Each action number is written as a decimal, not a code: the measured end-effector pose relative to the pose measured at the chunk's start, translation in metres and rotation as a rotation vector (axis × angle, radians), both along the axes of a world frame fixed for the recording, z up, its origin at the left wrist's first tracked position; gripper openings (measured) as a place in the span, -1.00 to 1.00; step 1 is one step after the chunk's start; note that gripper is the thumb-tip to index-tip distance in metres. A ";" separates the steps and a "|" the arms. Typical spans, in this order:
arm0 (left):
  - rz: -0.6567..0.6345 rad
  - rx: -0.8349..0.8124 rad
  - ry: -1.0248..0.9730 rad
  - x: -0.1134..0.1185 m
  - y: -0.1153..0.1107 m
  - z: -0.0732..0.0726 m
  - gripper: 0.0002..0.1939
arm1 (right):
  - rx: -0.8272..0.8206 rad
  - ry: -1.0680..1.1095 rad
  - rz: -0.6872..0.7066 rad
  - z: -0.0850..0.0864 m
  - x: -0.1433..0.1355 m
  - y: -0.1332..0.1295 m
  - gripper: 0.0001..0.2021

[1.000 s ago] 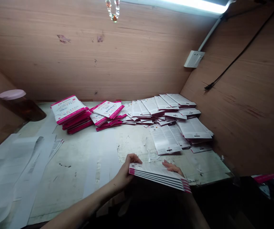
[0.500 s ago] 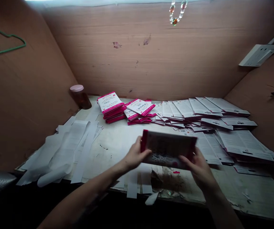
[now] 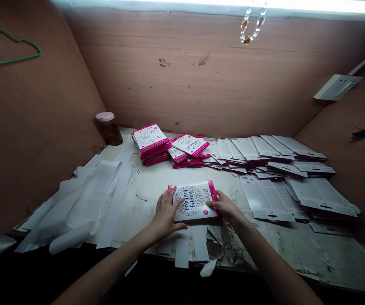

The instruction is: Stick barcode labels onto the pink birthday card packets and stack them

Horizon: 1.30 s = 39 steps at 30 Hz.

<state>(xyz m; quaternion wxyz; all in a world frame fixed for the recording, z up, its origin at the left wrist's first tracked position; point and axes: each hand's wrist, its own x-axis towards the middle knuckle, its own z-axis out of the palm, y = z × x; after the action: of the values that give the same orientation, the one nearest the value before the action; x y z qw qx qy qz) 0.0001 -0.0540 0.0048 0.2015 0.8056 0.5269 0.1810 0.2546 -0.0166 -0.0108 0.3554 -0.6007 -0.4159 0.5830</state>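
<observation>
A flat white and pink packet (image 3: pixel 198 207) printed "happy birthday" lies sideways at the table's near middle, its dotted circle facing up. It has some thickness, so it could be several in a pile; I cannot tell. My right hand (image 3: pixel 228 206) pinches its right end, thumb on the face and fingers at the pink edge by the hanging slot. Over the left end spreads my left hand (image 3: pixel 166 212), its fingers apart on the corner and face, the thumb stretched along the near edge. Behind them sits a stack of similar packets (image 3: pixel 150 137), with a looser pile (image 3: pixel 190 145) beside it.
Overlapping packets, backs up (image 3: pixel 266 199), cover the right side. Loose white paper sheets (image 3: pixel 83 199) heap at the left, and paper strips (image 3: pixel 182 252) overhang the front edge. A lidded brown jar (image 3: pixel 109 131) stands in the back left corner. A bead string (image 3: pixel 247 39) hangs above.
The packet has come down from a tilted hold above the table and moved left, its print now plain. My left hand has shifted from gripping its end to lying spread over it. The view has tilted upward.
</observation>
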 end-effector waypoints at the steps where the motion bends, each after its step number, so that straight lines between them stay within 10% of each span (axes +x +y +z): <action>1: -0.062 0.016 0.033 0.002 0.003 0.000 -0.21 | 0.009 -0.052 -0.003 -0.001 -0.001 -0.001 -0.59; 10: -0.232 0.047 0.114 0.008 0.018 -0.010 -0.38 | 0.499 -0.959 0.061 0.007 -0.019 0.032 -0.71; 19: -0.210 0.047 0.152 0.010 0.015 -0.006 -0.36 | 0.458 -0.937 0.229 -0.010 -0.069 0.146 -0.75; 33: -0.231 0.063 0.144 0.010 0.018 -0.001 -0.40 | 0.474 -0.817 0.164 0.006 -0.077 0.134 -0.79; 39: -0.252 0.098 0.134 0.007 0.020 -0.003 -0.42 | 0.699 -0.593 0.246 0.023 -0.054 0.060 -0.66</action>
<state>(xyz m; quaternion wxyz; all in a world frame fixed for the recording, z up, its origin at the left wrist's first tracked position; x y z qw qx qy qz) 0.0075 -0.0343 0.0018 0.1475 0.8844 0.4246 0.1256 0.2008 0.0437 0.0123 0.3307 -0.5319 -0.7386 0.2494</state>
